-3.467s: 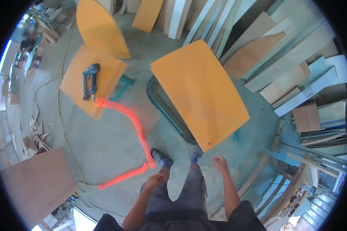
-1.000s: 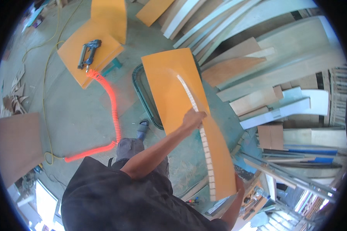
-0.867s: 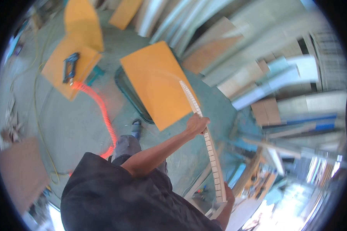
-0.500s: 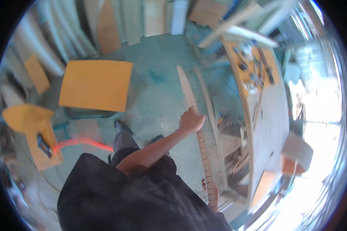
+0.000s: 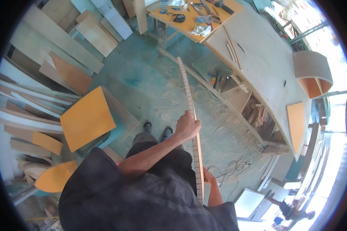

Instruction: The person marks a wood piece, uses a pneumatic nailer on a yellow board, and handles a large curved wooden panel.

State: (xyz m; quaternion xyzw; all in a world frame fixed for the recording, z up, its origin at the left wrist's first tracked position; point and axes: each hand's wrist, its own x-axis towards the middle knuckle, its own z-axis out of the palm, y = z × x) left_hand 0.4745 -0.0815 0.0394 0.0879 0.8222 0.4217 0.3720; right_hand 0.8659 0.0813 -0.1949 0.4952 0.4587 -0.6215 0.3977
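Head view: the left hand [image 5: 187, 126] is clenched around a long, narrow board with a pale slotted edge [image 5: 197, 154], above the dusty grey-green floor [image 5: 150, 82]. The right hand [image 5: 209, 176] meets its near end; closure cannot be determined. A long pale wooden bench [image 5: 266, 77] stands rightward.

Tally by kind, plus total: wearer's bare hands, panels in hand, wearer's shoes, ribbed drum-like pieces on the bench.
Bare hands: 2 (left hand, right hand)
Long orange-faced panel with dark-striped pale edge: 1
Dark shoes: 2
Grey-brown ribbed drum-like piece: 1
Total: 6
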